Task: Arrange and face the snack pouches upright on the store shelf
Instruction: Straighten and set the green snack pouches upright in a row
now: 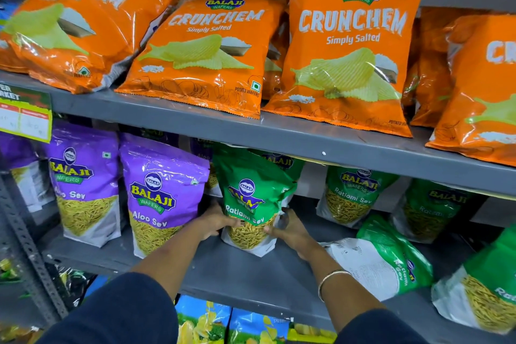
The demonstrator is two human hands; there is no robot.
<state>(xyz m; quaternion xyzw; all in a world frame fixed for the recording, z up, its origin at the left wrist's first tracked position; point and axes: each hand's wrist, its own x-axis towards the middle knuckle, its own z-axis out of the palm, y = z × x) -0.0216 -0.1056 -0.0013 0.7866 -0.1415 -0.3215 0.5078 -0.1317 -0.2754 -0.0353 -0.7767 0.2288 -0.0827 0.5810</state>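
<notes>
A green Ratlami Sev pouch (252, 198) stands upright on the grey middle shelf (240, 274), front facing me. My left hand (216, 220) grips its lower left side and my right hand (290, 229) grips its lower right side. Left of it stand two purple Aloo Sev pouches (162, 190) (83, 179), upright and facing out. To the right, one green pouch (382, 257) lies tipped over sideways, showing its white back. More green pouches stand behind it (354, 190) (430, 207) and at the far right (485, 285).
Orange Crunchem chip bags (349, 50) lean along the upper shelf, whose grey edge (279, 137) overhangs the pouches. A price tag (25, 114) hangs at the left. A perforated metal upright (25, 243) runs down the left side. Blue chip bags (217, 321) sit on the shelf below.
</notes>
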